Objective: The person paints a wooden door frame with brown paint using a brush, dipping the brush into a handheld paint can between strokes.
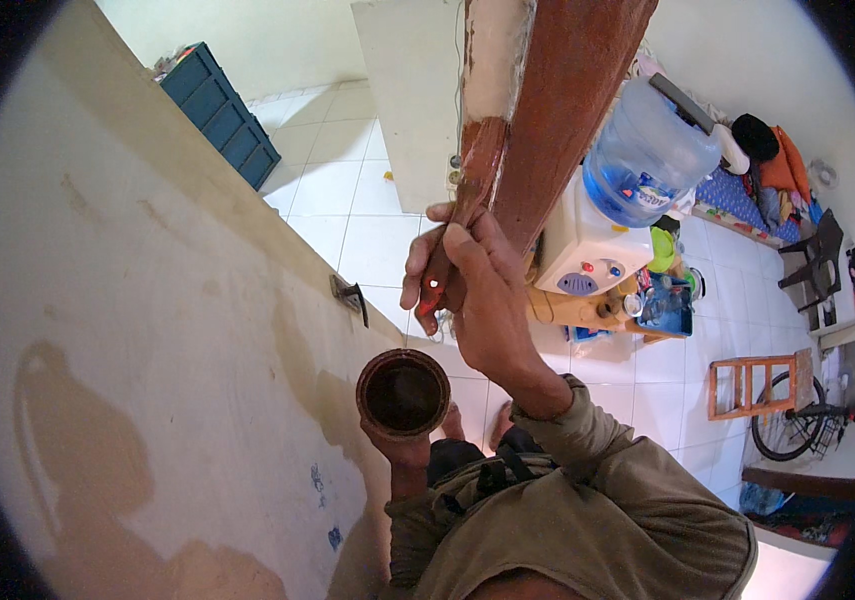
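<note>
My right hand (487, 265) is closed around a paintbrush (433, 288). Its reddish handle end, with a hole through it, points down toward me, and its brown-coated upper part reaches up to the door frame (577, 90). That frame has a glossy reddish-brown face beside a narrow, paler strip (494, 60). Where brush and strip meet, both are brown, so I cannot tell the exact contact line. Lower down, my left hand (402, 450) supports a round paint can (402, 393) from beneath, its fingers mostly hidden. Dark brown paint shows inside the can, and its rim is stained.
A pale door (197, 300) with a dark handle (350, 294) stands close on the left. To the right are a water dispenser (587, 250) with a blue bottle (647, 155), a wooden ladder-like frame (755, 387) and a bicycle wheel (792, 445). A dark blue cabinet (219, 115) stands beyond the doorway.
</note>
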`<state>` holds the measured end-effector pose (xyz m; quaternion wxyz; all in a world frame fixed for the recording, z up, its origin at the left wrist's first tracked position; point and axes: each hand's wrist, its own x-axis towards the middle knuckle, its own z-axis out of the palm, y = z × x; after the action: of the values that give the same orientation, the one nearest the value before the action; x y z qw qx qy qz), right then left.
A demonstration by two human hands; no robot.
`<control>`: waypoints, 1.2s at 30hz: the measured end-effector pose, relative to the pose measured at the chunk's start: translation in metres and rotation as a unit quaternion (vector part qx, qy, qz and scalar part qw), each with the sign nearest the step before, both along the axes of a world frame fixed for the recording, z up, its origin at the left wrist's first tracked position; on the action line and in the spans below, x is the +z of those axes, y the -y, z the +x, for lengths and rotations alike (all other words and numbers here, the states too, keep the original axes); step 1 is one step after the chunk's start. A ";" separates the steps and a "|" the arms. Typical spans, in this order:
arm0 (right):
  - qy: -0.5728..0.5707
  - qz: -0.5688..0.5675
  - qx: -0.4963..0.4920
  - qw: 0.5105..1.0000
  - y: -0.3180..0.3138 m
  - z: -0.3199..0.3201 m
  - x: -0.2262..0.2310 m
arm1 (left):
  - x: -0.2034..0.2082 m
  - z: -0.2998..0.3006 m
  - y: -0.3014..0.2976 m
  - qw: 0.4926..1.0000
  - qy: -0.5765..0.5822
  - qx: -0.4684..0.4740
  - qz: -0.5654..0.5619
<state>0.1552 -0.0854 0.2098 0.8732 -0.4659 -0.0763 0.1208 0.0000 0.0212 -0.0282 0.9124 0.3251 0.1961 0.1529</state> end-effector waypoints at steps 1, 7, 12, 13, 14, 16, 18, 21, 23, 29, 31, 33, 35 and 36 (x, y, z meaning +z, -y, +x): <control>-0.003 0.001 -0.002 1.000 0.001 0.004 -0.019 | 0.013 0.000 0.005 0.999 0.011 0.026 -0.036; -0.042 -0.033 -0.037 0.998 0.009 0.012 -0.089 | 0.010 -0.005 0.006 0.989 0.066 0.030 -0.133; -0.150 0.004 -0.008 0.989 0.014 -0.010 -0.063 | 0.022 -0.001 0.009 0.989 0.074 0.041 -0.118; -0.148 0.010 -0.009 0.989 0.016 -0.013 -0.044 | 0.023 0.000 0.008 0.998 0.039 0.036 -0.042; -0.144 0.017 -0.009 0.989 0.018 -0.015 -0.027 | 0.023 0.000 0.008 0.999 0.024 0.034 -0.004; -0.104 0.009 -0.018 0.994 0.022 -0.007 -0.003 | 0.020 0.001 0.007 0.999 0.021 0.041 -0.023; -0.067 0.064 -0.025 0.995 0.022 0.006 0.010 | 0.014 0.001 0.006 0.995 0.036 0.045 -0.079; -0.035 0.052 -0.018 0.998 0.015 0.006 0.032 | -0.005 0.000 0.002 0.996 0.033 0.043 -0.078; -0.004 0.061 -0.021 0.998 0.014 0.003 0.034 | -0.018 -0.004 -0.001 0.999 0.023 0.021 -0.031; 0.058 -0.140 -0.030 0.988 0.018 0.007 -0.026 | -0.003 -0.004 0.004 0.999 0.029 0.016 -0.026; 0.043 -0.210 -0.060 0.975 0.022 0.013 -0.061 | 0.002 -0.006 0.004 0.996 0.047 0.017 -0.078; 0.012 -0.207 -0.052 0.977 0.024 0.013 -0.103 | 0.004 -0.006 0.005 0.991 0.060 0.017 -0.116; -0.018 -0.206 -0.046 0.977 0.027 0.007 -0.127 | 0.007 -0.003 0.008 0.992 0.067 0.035 -0.096; -0.058 -0.198 -0.029 0.978 0.026 0.002 -0.133 | 0.007 -0.004 0.007 0.993 0.066 0.035 -0.096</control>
<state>0.1574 -0.1118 0.0769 0.7697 -0.6238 0.0138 0.1349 -0.0040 0.0143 -0.0209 0.9444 0.2182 0.1601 0.1870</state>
